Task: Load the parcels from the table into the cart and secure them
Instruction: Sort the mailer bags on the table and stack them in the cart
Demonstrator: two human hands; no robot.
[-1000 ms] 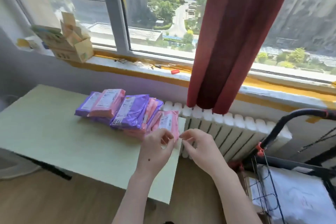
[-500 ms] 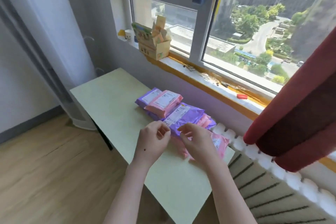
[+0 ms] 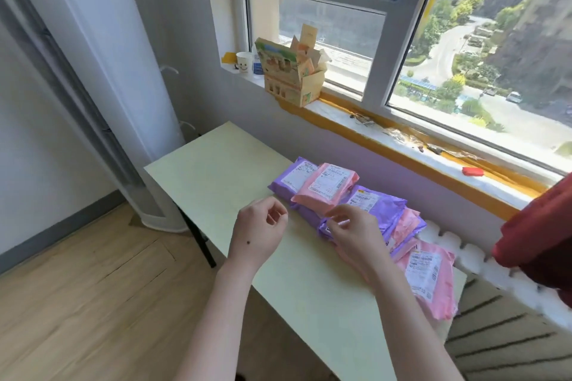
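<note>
The parcels (image 3: 376, 206), purple and pink, overlap in a row along the tabletop's (image 3: 216, 170) far edge, reaching its right corner. The right hand (image 3: 356, 235) curls over a purple one; whether it grips, I cannot tell. The left hand (image 3: 257, 232) hovers beside them, loosely curled and empty.

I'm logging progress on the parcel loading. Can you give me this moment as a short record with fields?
Parcels: pile of purple and pink plastic mailer parcels, all lying on the table along its far edge
Table: pale green rectangular table
Left hand: left hand above the table, fingers loosely curled, holding nothing
Right hand: right hand over a purple parcel; whether it has a hold is unclear
Cart: the cart is not in view
Loaded: nothing visibly
</note>
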